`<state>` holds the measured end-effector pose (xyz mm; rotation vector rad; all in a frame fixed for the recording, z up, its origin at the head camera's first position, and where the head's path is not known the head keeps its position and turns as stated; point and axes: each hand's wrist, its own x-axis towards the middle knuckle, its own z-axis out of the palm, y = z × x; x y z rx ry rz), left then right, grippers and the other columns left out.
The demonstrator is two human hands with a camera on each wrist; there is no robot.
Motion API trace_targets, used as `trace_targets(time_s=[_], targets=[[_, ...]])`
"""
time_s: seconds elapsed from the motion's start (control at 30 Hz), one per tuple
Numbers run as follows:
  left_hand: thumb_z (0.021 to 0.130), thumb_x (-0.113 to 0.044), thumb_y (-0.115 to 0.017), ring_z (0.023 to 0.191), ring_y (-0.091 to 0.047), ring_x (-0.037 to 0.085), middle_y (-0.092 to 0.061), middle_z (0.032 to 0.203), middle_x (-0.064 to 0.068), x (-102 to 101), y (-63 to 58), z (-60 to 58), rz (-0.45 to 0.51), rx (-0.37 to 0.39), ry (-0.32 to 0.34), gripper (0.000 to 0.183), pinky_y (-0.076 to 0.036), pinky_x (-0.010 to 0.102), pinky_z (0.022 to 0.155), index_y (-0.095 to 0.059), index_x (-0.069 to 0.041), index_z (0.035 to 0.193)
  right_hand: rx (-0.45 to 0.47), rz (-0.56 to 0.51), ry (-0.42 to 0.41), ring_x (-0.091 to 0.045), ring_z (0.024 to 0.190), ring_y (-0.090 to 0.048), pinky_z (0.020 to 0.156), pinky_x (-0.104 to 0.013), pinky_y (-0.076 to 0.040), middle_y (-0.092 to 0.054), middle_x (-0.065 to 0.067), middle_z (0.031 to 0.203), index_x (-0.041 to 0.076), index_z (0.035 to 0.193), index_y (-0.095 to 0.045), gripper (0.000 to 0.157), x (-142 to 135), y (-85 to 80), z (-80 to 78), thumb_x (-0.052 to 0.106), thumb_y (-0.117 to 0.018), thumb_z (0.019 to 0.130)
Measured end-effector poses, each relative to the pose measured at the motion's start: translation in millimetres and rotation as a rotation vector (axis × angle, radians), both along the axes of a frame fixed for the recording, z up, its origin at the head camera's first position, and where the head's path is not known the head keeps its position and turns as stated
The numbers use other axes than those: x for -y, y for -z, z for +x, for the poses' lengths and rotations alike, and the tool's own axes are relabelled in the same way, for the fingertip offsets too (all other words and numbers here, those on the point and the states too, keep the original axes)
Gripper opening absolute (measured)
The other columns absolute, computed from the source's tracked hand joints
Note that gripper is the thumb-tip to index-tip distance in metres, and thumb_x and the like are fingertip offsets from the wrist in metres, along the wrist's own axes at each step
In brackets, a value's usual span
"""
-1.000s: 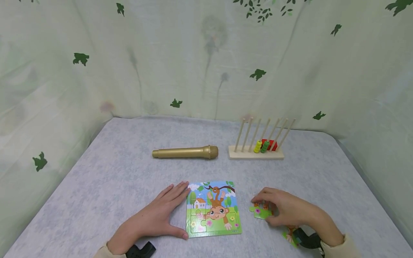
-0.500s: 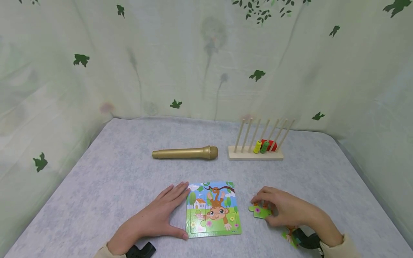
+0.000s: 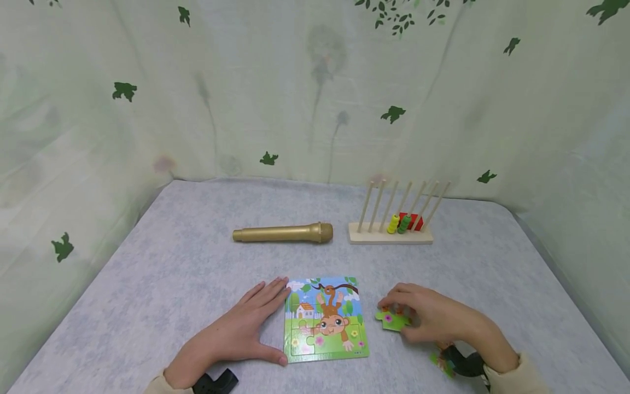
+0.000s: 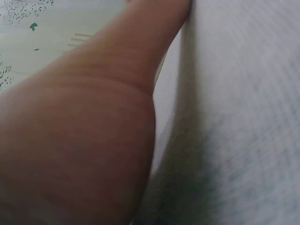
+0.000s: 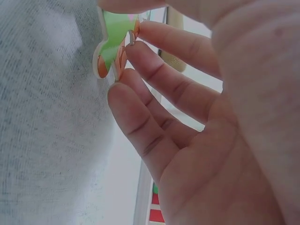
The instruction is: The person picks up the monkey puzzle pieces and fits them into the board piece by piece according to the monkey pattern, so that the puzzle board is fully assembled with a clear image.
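A square monkey jigsaw puzzle [image 3: 327,323] lies flat in the head view, its picture showing an upside-down monkey, a house and flowers. My left hand [image 3: 246,325] rests on the table at its left side, fingers straight and thumb out, fingertips touching the left edge. To the right of the puzzle, my right hand [image 3: 433,314] pinches a green puzzle piece [image 3: 392,320] with a pink flower, between thumb and fingers. The right wrist view shows that piece [image 5: 115,37] close up, tilted at the fingertips. Another puzzle piece [image 3: 441,364] lies partly hidden under my right wrist.
Farther back lies a gold toy microphone [image 3: 280,233]. To its right stands a wooden peg rack [image 3: 364,238] with yellow and green beads and a red block at it. A pale curtain [image 3: 295,82] hangs behind the cloth-covered table [image 3: 197,262].
My right hand has shifted slightly left with the puzzle piece, nearer the puzzle. The left hand has stayed in place.
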<state>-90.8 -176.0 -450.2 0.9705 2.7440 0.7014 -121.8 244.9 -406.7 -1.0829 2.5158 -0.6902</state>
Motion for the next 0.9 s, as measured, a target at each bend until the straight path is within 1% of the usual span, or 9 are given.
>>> trace_targets(time_s=[0.17,0.37,0.67,0.9], targets=[[0.072,-0.081,-0.073,0.16,-0.017,0.028,-0.018,0.173,0.008,-0.2,-0.5,0.4,0.01,-0.002,0.003,0.126,0.01,0.014,0.121,-0.028,-0.007,0.163,-0.021,0.011,-0.008,-0.003,0.087,-0.051,0.072,-0.019,-0.048,-0.062,0.013,0.116,0.021,0.13,-0.068,0.047,3.7,-2.1,-0.7,0.011,-0.077,0.085],[0.072,-0.081,-0.073,0.16,-0.017,0.026,-0.018,0.173,0.007,-0.1,0.3,0.1,0.004,0.001,0.001,0.126,0.01,0.015,0.122,-0.028,-0.007,0.163,-0.026,0.04,-0.003,-0.003,0.088,-0.052,0.072,-0.019,-0.049,-0.061,0.014,0.117,0.023,0.129,-0.069,0.047,11.8,-9.5,-1.3,0.009,-0.076,0.085],[0.072,-0.08,-0.074,0.16,-0.017,0.027,-0.018,0.173,0.008,0.1,0.4,0.0,0.01,-0.005,0.008,0.125,0.01,0.015,0.122,-0.029,-0.007,0.163,-0.04,0.06,-0.027,-0.003,0.088,-0.053,0.072,-0.019,-0.049,-0.061,0.015,0.116,0.022,0.129,-0.069,0.047,24.0,-15.9,-2.9,0.009,-0.075,0.084],[0.072,-0.08,-0.074,0.16,-0.017,0.027,-0.019,0.173,0.007,0.3,-0.1,0.4,0.014,0.001,0.0,0.124,0.007,0.018,0.123,-0.03,-0.008,0.163,-0.073,0.06,-0.066,-0.003,0.091,-0.054,0.074,-0.019,-0.05,-0.062,0.013,0.12,0.02,0.13,-0.069,0.048,33.8,-19.1,-3.6,0.006,-0.072,0.084]])
